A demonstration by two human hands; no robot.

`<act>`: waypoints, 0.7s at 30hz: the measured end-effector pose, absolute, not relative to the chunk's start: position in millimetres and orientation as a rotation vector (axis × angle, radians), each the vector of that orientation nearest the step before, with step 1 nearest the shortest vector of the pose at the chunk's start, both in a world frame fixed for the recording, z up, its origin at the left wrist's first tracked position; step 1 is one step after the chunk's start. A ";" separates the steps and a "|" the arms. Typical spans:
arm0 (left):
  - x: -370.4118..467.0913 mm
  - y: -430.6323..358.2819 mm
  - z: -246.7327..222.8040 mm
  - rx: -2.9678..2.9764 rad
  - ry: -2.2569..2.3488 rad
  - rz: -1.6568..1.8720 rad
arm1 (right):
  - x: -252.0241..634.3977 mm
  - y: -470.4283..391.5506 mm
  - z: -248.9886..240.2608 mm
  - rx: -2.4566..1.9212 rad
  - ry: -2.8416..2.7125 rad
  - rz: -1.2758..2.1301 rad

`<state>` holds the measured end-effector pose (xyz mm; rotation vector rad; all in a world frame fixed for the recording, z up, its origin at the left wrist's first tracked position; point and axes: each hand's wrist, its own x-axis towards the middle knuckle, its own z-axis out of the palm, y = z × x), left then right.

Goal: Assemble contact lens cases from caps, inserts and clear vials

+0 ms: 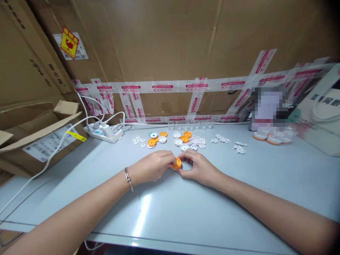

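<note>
Taped cardboard stands behind our grey table. The orange cap is between our hands: our left hand has its fingers closed on it, our right hand pinches its edge. Beyond the cap we see loose caps, then clear cylinders; far left of it, a power strip.

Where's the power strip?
Left side of the head view: the power strip sits on the table, immediately right of the open cardboard box, near the taped cardboard backing.
</note>
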<state>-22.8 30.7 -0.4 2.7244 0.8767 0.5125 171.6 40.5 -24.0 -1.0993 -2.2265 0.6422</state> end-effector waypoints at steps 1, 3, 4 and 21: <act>-23.0 30.7 0.0 2.703 0.874 0.517 | 171.7 40.6 -23.7 -1.099 -2.226 0.646; -23.2 30.7 0.8 2.681 0.851 0.513 | 172.2 40.9 -22.6 -1.098 -2.231 0.655; -23.2 30.7 0.9 2.684 0.844 0.504 | 172.5 41.0 -21.8 -1.098 -2.238 0.663; -23.5 31.2 1.0 2.761 0.804 0.397 | 178.1 46.7 -19.8 -1.044 -2.293 0.750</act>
